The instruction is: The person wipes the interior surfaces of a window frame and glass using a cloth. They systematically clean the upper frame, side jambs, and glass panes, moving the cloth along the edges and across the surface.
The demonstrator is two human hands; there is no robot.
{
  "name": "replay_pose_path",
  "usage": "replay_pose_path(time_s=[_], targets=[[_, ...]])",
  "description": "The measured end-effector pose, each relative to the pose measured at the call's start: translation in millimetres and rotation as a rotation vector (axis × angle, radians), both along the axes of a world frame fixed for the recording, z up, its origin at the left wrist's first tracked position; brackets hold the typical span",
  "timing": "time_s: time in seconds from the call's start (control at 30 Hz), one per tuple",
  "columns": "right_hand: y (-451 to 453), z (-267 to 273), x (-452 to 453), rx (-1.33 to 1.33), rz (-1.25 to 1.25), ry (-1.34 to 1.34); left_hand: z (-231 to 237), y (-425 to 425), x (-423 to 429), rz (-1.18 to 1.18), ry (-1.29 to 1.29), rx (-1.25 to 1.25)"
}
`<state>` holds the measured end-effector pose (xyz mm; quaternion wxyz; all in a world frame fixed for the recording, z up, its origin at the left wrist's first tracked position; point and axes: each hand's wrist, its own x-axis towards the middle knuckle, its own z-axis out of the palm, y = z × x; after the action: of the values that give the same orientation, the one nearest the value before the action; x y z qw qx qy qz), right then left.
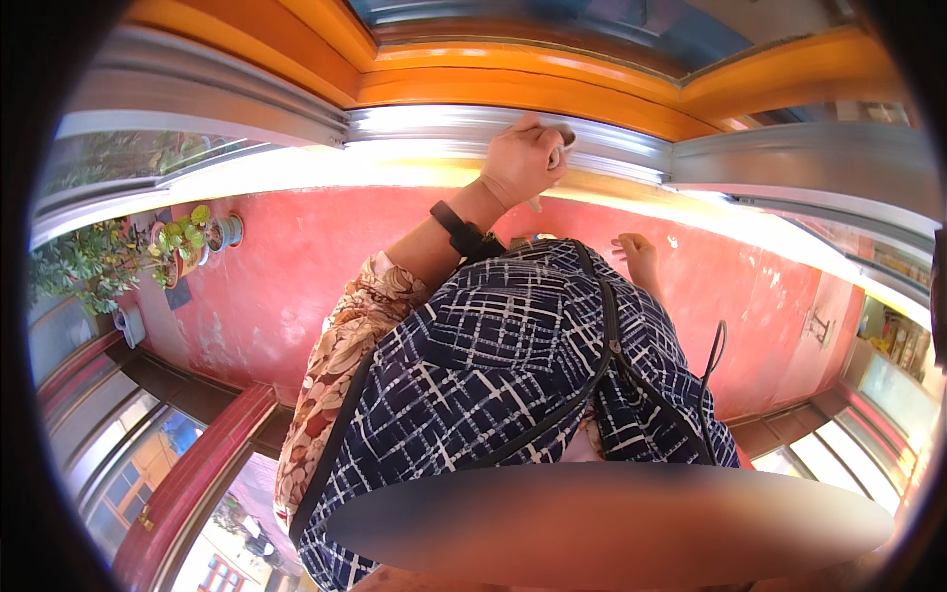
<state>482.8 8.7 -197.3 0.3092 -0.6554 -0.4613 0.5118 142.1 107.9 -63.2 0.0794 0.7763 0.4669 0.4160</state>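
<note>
My left hand (524,159), in a floral sleeve (355,325) and wearing a dark wristwatch (457,229), reaches forward to the silvery metal window track (422,126). Its fingers are curled around a small greyish-white thing (555,157), perhaps a cloth; the fist hides most of it. My right hand (636,255) is lower and to the right, beside my dark checked vest (510,318). Its fingers are apart and nothing shows in them. The track runs along the foot of an orange wooden window frame (518,81).
Metal-framed sliding panes flank the track, at left (214,111) and right (806,163). Potted plants (181,248) stand at the left on a worn red floor (333,244). A dark cord (710,362) loops beside the vest. A reddish door frame (200,473) rises at lower left.
</note>
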Motion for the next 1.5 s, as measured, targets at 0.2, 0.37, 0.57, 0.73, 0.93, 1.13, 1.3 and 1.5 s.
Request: replay_pose_path(time_s=[0.2,0.37,0.57,0.73,0.93,1.13,1.3,1.5], targets=[[-10.6,-5.7,6.0,-0.048,-0.081,-0.050,66.4,-53.9,-80.5,0.177,-0.212,0.076],[7.4,-20.6,18.0,-0.053,-0.109,-0.023,65.6,-45.5,-145.8,0.623,0.035,0.301],[18.3,-27.8,9.0,-0.042,-0.034,-0.051,-6.5,-7.9,-129.2,0.606,0.293,0.220],[16.5,-30.4,12.8,-0.125,-0.036,-0.103,-6.9,-1.9,-90.6,0.337,0.299,0.236],[8.5,-40.6,19.7,-0.204,-0.029,-0.050,-4.1,20.7,-23.9,0.209,0.250,0.333],[5.2,-48.6,3.2,-0.176,0.088,-0.040,-0.1,47.7,39.7,-0.014,0.104,0.167],[-13.7,-24.4,5.0,-0.151,-0.053,-0.033,40.6,38.5,78.5,-0.471,-0.662,-1.046],[21.7,21.2,3.9,0.035,-0.030,-0.130,38.9,-8.4,9.4,-0.140,-0.313,-0.725]])
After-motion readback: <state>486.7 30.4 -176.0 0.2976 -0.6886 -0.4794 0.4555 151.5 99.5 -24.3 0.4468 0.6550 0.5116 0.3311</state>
